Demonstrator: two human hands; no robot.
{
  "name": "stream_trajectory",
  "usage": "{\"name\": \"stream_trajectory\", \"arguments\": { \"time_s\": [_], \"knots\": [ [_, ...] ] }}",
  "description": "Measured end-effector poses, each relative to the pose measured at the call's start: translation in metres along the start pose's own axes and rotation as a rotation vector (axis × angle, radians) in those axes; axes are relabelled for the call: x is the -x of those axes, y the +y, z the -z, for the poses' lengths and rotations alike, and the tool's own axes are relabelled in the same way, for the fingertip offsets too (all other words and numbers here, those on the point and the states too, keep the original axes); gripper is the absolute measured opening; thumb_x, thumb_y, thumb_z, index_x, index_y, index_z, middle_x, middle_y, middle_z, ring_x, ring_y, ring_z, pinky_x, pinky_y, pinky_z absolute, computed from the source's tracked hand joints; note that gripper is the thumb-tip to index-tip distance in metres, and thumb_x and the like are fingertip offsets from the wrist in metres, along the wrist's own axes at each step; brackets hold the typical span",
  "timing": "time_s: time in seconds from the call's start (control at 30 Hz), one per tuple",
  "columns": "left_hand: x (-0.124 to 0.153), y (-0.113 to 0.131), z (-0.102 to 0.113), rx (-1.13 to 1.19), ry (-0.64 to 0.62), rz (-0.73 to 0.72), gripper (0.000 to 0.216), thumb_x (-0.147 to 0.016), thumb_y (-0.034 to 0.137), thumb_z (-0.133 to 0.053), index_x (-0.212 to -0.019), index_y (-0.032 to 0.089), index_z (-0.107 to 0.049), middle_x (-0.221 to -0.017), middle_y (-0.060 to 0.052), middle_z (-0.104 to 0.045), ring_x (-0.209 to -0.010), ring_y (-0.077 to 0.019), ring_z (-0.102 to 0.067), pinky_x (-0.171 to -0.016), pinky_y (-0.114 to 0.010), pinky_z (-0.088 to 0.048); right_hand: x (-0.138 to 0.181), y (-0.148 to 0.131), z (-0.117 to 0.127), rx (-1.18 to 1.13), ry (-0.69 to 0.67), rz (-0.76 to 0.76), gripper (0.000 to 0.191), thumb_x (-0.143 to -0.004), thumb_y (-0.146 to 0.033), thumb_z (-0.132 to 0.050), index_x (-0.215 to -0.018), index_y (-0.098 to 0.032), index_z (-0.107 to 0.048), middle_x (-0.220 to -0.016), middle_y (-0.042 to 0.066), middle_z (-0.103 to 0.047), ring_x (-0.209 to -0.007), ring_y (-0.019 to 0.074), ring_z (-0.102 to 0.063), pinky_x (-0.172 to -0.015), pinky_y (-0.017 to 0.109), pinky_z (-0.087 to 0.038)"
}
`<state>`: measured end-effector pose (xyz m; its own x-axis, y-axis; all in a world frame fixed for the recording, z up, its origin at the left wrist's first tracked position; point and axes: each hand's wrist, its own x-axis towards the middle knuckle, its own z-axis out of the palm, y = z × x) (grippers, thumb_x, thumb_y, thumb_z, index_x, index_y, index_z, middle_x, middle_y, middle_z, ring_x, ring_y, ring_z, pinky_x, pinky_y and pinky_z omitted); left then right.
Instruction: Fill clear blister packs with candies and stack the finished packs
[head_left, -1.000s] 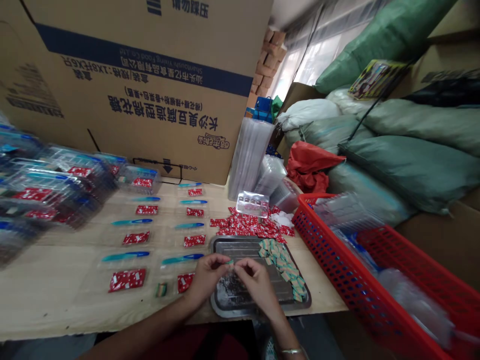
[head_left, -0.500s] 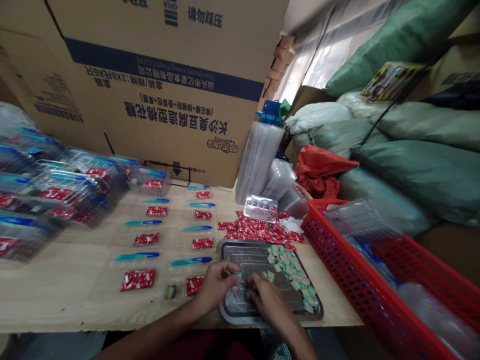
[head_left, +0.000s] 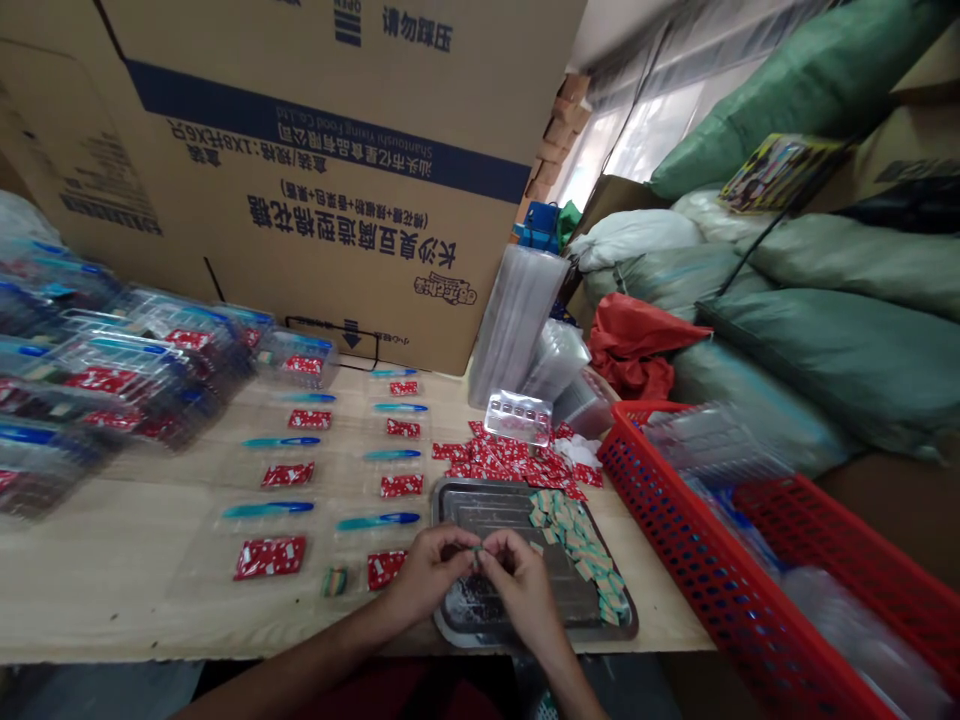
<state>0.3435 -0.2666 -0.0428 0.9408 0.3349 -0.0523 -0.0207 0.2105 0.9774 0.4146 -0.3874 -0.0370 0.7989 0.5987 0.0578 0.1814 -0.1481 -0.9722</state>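
Observation:
My left hand (head_left: 426, 576) and my right hand (head_left: 520, 588) meet fingertip to fingertip over the near part of a metal tray (head_left: 495, 505). Both are pinched on one small pale green piece (head_left: 476, 553) between them. A heap of the same small green and tan pieces (head_left: 577, 535) lies along the tray's right side. Left of my hands, clear plastic trays lie in rows on the wooden table (head_left: 97, 580), each with a blue pen (head_left: 379, 521) and a red packet (head_left: 270, 557). One small striped piece (head_left: 334, 580) lies in the nearest tray.
A pile of loose red packets (head_left: 510, 458) lies behind the tray, with an empty clear blister (head_left: 519, 417) on it. Filled clear packs (head_left: 112, 370) are stacked at the left. A large cardboard box (head_left: 315, 170) stands behind. A red basket (head_left: 720, 560) of plastic trays sits at the right, before green sacks (head_left: 825, 330).
My hands dipped to the tray half a second ago and have come up again, pinched together on a small piece. The camera shifted slightly.

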Motion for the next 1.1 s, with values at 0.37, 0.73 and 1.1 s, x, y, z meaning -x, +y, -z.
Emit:
{"name": "stream_trajectory", "arguments": {
  "time_s": [0.37, 0.73, 1.1],
  "knots": [
    [-0.004, -0.009, 0.003, -0.023, 0.052, 0.110, 0.018, -0.057, 0.023, -0.071, -0.072, 0.014, -0.066, -0.064, 0.000, -0.062, -0.058, -0.0123, -0.053, -0.055, -0.022, -0.042, 0.025, 0.024, 0.073, 0.641, -0.074, -0.044, 0.013, -0.074, -0.026, -0.049, -0.072, -0.019, -0.061, -0.070, 0.002, -0.060, -0.066, 0.0179, -0.056, -0.063, 0.027, -0.039],
    [-0.002, -0.004, -0.001, -0.039, 0.093, 0.035, 0.012, -0.060, 0.021, -0.069, -0.070, 0.015, -0.066, -0.065, -0.001, -0.065, -0.063, -0.0138, -0.056, -0.061, -0.023, -0.044, 0.015, 0.010, 0.029, 0.062, -0.096, -0.150, 0.031, -0.071, -0.048, -0.060, -0.065, -0.019, -0.049, -0.057, -0.003, -0.050, -0.055, 0.0133, -0.048, -0.053, 0.024, -0.037],
    [-0.001, -0.002, 0.000, 0.017, 0.079, 0.048, 0.021, -0.055, 0.028, -0.076, -0.069, 0.015, -0.065, -0.064, -0.001, -0.064, -0.061, -0.0134, -0.057, -0.060, -0.023, -0.045, 0.013, 0.024, 0.003, -0.049, 0.119, -0.112, 0.038, -0.071, -0.056, -0.059, -0.071, -0.019, -0.055, -0.062, 0.001, -0.057, -0.055, 0.0154, -0.054, -0.052, 0.026, -0.043]
  ]
}}
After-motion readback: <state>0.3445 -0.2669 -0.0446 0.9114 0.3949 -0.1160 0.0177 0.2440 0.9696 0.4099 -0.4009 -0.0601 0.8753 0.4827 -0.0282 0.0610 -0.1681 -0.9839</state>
